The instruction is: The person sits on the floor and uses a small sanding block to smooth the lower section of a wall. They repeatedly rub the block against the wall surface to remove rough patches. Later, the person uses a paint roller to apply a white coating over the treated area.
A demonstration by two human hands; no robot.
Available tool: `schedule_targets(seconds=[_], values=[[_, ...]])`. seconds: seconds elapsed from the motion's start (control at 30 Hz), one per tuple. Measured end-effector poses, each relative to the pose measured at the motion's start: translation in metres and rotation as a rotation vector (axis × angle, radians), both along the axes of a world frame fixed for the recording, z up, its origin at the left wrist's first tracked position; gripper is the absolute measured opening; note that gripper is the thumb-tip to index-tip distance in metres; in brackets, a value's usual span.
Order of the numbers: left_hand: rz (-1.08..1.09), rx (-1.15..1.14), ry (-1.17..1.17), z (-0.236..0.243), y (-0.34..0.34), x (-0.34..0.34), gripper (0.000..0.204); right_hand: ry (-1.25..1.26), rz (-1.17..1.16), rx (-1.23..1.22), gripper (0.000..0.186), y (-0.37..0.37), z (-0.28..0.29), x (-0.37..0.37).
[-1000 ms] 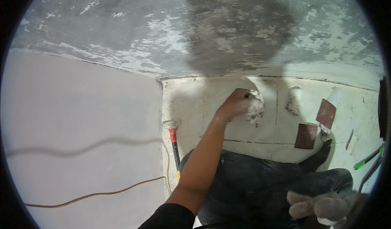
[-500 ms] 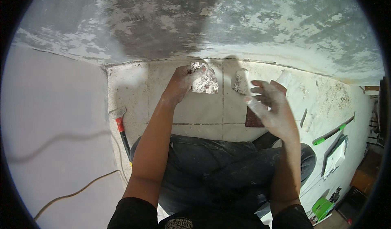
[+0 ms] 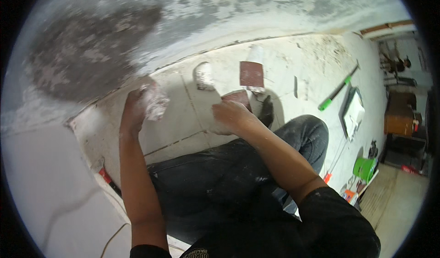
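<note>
We grip the white-speckled piece (image 3: 157, 103) in our left hand (image 3: 133, 106), near the grey wall (image 3: 220, 15); a light, level hold should limit creasing and shed dust. Our right hand (image 3: 233, 117) blurs by the nearer of 2 brown sheets (image 3: 240, 97); we cannot tell whether it grips. Bare floor (image 3: 176, 118) lies between our hands; the wall's base edge limits leftward reach.

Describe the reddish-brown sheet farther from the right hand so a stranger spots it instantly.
Start at the patchy gray wall and drop to the pale floor along its base. There, beyond the right hand, lies a squarish reddish-brown sheet. It is darker than the whitish piece to its left, and its whole face shows, unlike the similar sheet partly hidden by that hand.
</note>
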State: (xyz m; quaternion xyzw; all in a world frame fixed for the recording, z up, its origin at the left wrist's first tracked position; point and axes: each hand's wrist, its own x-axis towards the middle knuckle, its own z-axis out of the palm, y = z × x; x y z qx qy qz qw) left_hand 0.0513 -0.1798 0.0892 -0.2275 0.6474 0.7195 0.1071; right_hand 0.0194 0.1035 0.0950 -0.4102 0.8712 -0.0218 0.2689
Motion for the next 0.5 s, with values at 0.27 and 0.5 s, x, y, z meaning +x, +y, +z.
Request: schedule_targets(seconds=[0.27, 0.5], values=[[0.193, -0.066, 0.029, -0.028, 0.001, -0.001, 0.035, -0.042, -0.139, -0.119, 0.044, -0.031, 0.017, 0.008], [0.555, 0.215, -0.116, -0.055, -0.012, 0.003, 0.02, -0.194, 0.011, -0.211, 0.038, -0.049, 0.031, 0.064]])
